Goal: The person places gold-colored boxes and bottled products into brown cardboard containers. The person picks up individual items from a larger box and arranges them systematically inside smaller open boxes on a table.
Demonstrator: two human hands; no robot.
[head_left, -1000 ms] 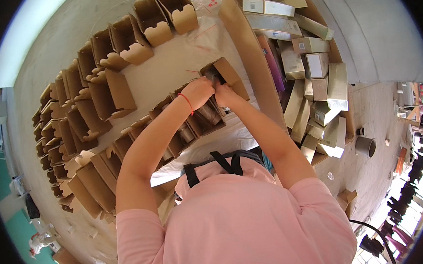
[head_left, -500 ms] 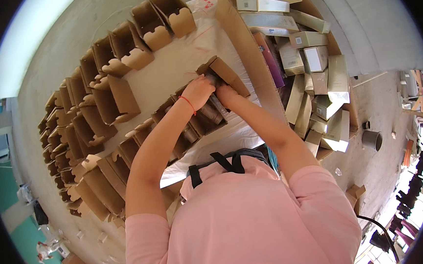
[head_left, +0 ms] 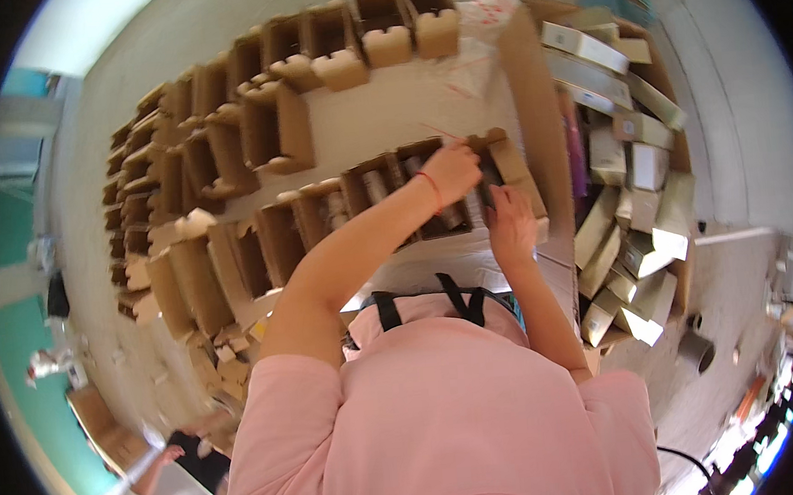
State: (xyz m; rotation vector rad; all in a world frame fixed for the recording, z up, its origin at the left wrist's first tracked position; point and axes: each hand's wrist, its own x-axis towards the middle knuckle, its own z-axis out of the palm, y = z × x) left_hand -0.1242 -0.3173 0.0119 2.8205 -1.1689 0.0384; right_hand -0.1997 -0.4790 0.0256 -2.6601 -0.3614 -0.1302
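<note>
My left hand (head_left: 454, 177), with a red string on its wrist, is at the left side of the rightmost open cardboard box (head_left: 518, 170) in the near row. Its fingers are bent and closed; what they grip, if anything, is hidden. At the near end of that box is my right hand (head_left: 511, 226), its fingers stretched and slightly apart against the cardboard. A neighbouring box under my left hand contains a greyish-brown cylinder (head_left: 450, 216). Another such cylinder (head_left: 375, 186) lies in the box further left.
Several rows of open brown cardboard boxes (head_left: 276, 132) spread over the left and far side of the table. On the right stands a large carton (head_left: 538, 100) full of gold and white slim boxes (head_left: 648, 165). Another person (head_left: 169, 484) is at the lower left.
The view has shifted, so the boxes appear further right. My hands have come apart: the left is at the box's left side, the right has drawn back to its near end.
</note>
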